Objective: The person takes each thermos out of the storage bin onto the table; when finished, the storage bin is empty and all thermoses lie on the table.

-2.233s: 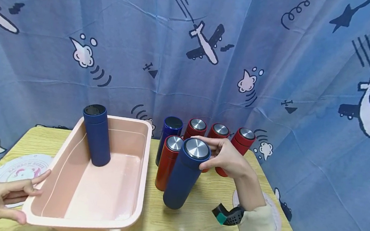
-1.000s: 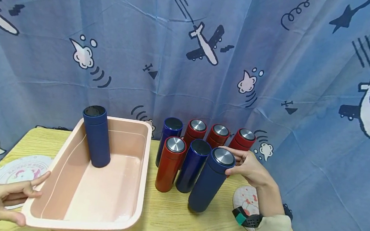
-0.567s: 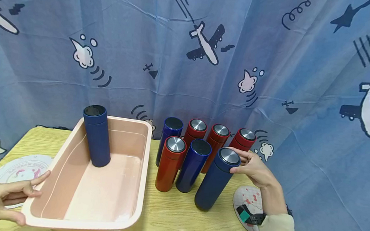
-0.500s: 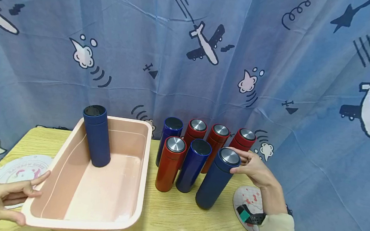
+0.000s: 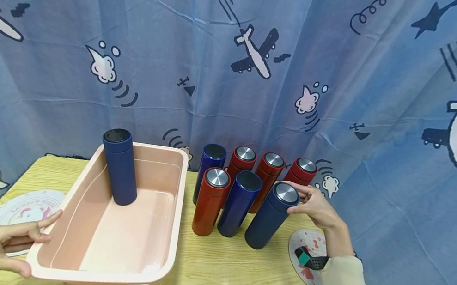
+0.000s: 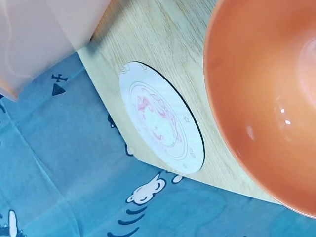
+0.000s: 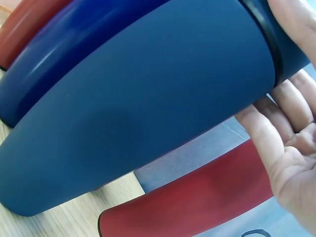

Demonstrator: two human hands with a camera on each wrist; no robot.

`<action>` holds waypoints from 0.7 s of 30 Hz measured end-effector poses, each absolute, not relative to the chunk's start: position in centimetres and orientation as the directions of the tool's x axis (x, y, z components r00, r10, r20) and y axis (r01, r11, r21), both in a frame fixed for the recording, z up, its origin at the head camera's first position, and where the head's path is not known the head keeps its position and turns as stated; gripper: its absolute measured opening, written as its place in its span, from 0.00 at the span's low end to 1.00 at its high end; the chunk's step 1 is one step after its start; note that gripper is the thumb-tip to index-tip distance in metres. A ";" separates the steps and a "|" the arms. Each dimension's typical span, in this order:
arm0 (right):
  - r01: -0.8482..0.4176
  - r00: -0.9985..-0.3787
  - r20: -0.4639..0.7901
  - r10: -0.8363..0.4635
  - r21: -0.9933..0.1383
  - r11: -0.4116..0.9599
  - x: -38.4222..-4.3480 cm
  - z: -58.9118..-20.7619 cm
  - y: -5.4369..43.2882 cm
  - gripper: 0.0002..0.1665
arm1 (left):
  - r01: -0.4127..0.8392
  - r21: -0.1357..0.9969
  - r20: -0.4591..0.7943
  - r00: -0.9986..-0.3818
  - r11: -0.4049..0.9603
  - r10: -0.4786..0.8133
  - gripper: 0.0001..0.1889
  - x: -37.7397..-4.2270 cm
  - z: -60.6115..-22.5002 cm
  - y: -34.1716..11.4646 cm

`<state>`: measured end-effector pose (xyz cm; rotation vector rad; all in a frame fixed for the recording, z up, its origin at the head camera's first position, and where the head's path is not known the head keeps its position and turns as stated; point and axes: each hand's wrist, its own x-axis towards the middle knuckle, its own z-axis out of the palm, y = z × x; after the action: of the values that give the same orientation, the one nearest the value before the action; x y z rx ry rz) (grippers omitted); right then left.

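Note:
My right hand (image 5: 317,208) pinches the lid end of a matte blue thermos flask (image 5: 267,221) with a brushed silver lid top. Its base is close to the tabletop; whether it touches cannot be told. In the right wrist view this flask (image 7: 148,94) fills the middle, beside a glossy blue flask (image 7: 59,54). At the left, my left hand (image 5: 4,242) grips the near corner of a pale pink plastic tub (image 5: 99,278). Inside the tub a matte blue flask (image 5: 120,173) with a black lid top stands at the back left. The left hand is out of sight in the left wrist view.
On the table (image 5: 206,275) stand a red flask (image 5: 207,210), a glossy blue flask (image 5: 238,208) and several more behind. Round mats (image 5: 27,205) lie at both sides. An orange bowl (image 6: 256,98) shows in the left wrist view. A patterned curtain (image 5: 157,60) hangs behind.
My right hand has carried the matte blue flask rightward, then slightly back, beside the glossy blue flask, which it earlier hid. The left hand and tub have stayed in place.

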<state>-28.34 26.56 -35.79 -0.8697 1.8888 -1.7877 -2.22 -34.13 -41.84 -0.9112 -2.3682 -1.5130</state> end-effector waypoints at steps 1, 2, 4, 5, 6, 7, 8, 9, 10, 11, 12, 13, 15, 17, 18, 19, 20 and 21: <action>-0.166 -0.724 0.132 -0.677 -0.986 -0.014 -28.5 -35.8 26.6 0.39 | 0.588 0.752 0.464 -0.794 0.299 0.394 0.32 -2.2 -41.8 -34.1; -0.166 -0.722 0.132 -0.680 -0.986 -0.015 -28.6 -35.9 26.6 0.39 | 0.593 0.743 0.468 -0.791 0.309 0.394 0.33 -2.2 -41.8 -34.1; -0.166 -0.719 0.132 -0.682 -0.986 -0.015 -28.9 -35.9 26.5 0.39 | 0.595 0.739 0.468 -0.791 0.316 0.394 0.32 -2.2 -41.7 -34.1; -0.163 -0.721 0.127 -0.681 -0.987 -0.011 -29.0 -35.9 26.5 0.39 | 0.593 0.738 0.467 -0.793 0.320 0.392 0.32 -2.2 -41.7 -34.0; -0.161 -0.721 0.125 -0.681 -0.987 -0.011 -29.0 -35.9 26.5 0.39 | 0.594 0.736 0.467 -0.793 0.325 0.392 0.32 -2.2 -41.6 -34.0; -0.159 -0.721 0.123 -0.682 -0.987 -0.011 -29.1 -35.9 26.4 0.39 | 0.590 0.737 0.463 -0.796 0.329 0.389 0.32 -2.2 -41.6 -34.0; -0.155 -0.720 0.120 -0.684 -0.988 -0.010 -29.2 -35.9 26.4 0.39 | 0.584 0.740 0.459 -0.800 0.332 0.385 0.31 -2.2 -41.6 -34.0; -0.152 -0.719 0.117 -0.686 -0.988 -0.009 -29.3 -35.9 26.4 0.38 | 0.575 0.747 0.451 -0.807 0.332 0.381 0.31 -2.2 -41.6 -34.0; -0.150 -0.718 0.114 -0.687 -0.989 -0.008 -29.4 -35.9 26.3 0.38 | 0.567 0.751 0.444 -0.813 0.338 0.377 0.30 -2.2 -41.6 -34.0; -0.150 -0.716 0.113 -0.689 -0.989 -0.007 -29.5 -35.9 26.3 0.38 | 0.564 0.753 0.441 -0.815 0.340 0.376 0.30 -2.2 -41.6 -34.0; -0.156 -0.710 0.116 -0.694 -0.988 -0.005 -29.6 -35.9 26.2 0.38 | 0.560 0.755 0.437 -0.817 0.341 0.376 0.30 -2.2 -41.6 -34.0; -0.157 -0.710 0.114 -0.695 -0.988 -0.002 -29.7 -36.0 26.2 0.38 | 0.553 0.762 0.430 -0.822 0.338 0.374 0.30 -2.2 -41.6 -34.1; -0.161 -0.709 0.111 -0.696 -0.987 0.006 -29.9 -36.0 26.1 0.38 | 0.547 0.768 0.423 -0.824 0.334 0.376 0.30 -2.2 -41.7 -34.1; -0.165 -0.708 0.109 -0.698 -0.986 0.014 -30.1 -36.0 26.0 0.37 | 0.547 0.772 0.422 -0.822 0.323 0.382 0.30 -2.2 -41.7 -34.2; -0.165 -0.709 0.106 -0.698 -0.986 0.017 -30.2 -36.0 25.9 0.36 | 0.544 0.778 0.421 -0.822 0.314 0.383 0.30 -2.1 -41.8 -34.2; -0.156 -0.713 0.099 -0.694 -0.988 0.019 -30.2 -36.0 25.9 0.36 | 0.542 0.784 0.420 -0.822 0.302 0.386 0.30 -2.1 -41.8 -34.3; -0.153 -0.712 0.096 -0.695 -0.988 0.020 -30.3 -36.0 25.9 0.35 | 0.541 0.790 0.419 -0.820 0.289 0.389 0.30 -2.1 -41.9 -34.3; -0.149 -0.711 0.092 -0.697 -0.989 0.022 -30.5 -36.0 25.9 0.35 | 0.539 0.796 0.419 -0.819 0.275 0.393 0.30 -2.2 -41.9 -34.3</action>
<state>-30.46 25.93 -36.01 -0.8598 1.8839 -1.7338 -2.16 -34.30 -41.92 -0.8820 -2.3938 -1.5830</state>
